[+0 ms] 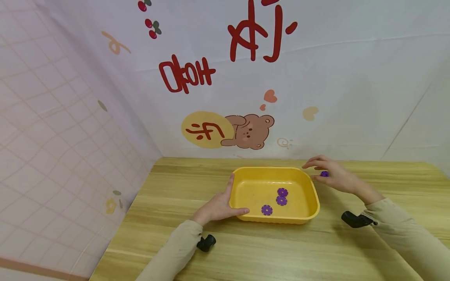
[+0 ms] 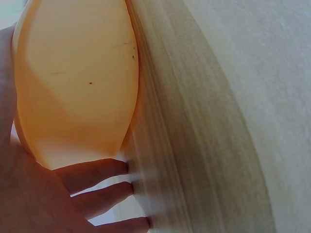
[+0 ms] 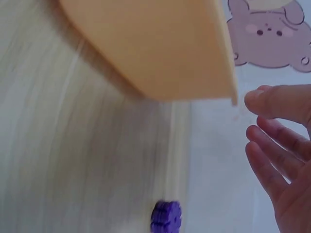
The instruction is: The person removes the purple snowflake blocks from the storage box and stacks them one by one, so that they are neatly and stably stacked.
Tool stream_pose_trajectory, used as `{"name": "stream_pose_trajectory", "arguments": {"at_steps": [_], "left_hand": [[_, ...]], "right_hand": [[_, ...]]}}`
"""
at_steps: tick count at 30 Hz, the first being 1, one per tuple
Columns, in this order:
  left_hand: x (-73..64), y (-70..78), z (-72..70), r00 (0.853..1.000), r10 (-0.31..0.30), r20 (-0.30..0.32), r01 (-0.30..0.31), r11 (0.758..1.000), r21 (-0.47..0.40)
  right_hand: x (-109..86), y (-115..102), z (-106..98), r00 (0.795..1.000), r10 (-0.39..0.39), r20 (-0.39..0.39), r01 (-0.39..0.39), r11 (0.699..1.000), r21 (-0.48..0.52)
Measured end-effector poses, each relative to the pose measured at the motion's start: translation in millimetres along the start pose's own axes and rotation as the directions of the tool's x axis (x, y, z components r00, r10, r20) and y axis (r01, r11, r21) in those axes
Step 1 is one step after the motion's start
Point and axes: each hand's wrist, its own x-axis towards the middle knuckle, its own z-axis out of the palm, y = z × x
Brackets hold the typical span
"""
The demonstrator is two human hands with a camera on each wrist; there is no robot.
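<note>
A yellow plastic bin (image 1: 274,218) holds a few flat purple snowflake-shaped building discs (image 1: 266,210), two of them overlapping. My left hand (image 1: 219,205) holds the bin's left end, thumb over the rim. In the left wrist view, its other fingers (image 2: 104,198) extend outside the bin down to the table. Off the bin's far right corner is my right hand (image 1: 335,175), fingers loosely bent and nothing gripped. A small stack of purple discs (image 3: 166,217) sits on the table to the right of the bin; in the head view it shows between right thumb and fingers.
The wooden table (image 1: 168,187) runs back to a white cloth wall (image 1: 351,86) printed with a bear (image 1: 251,132) and red characters. A pale checked cloth (image 1: 52,136) hangs at the left. Dark wrist devices (image 1: 356,219) are on both sleeves.
</note>
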Motion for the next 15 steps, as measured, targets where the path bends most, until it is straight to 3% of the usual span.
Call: {"name": "stream_pose_trajectory", "arguments": {"at_steps": [6,15], "left_hand": [[-0.5,-0.2,-0.1,1.000,-0.001,0.002,0.001,1.000,-0.006],[0.1,0.3,-0.8,1.000,0.003,0.002,-0.003,1.000,-0.003]], "right_hand": [[6.2,-11.5,3.4,0.999,-0.043,0.013,0.043,0.999,-0.004],[14.6,-31.2,16.5,0.992,-0.030,0.120,0.028,0.999,0.018]]}}
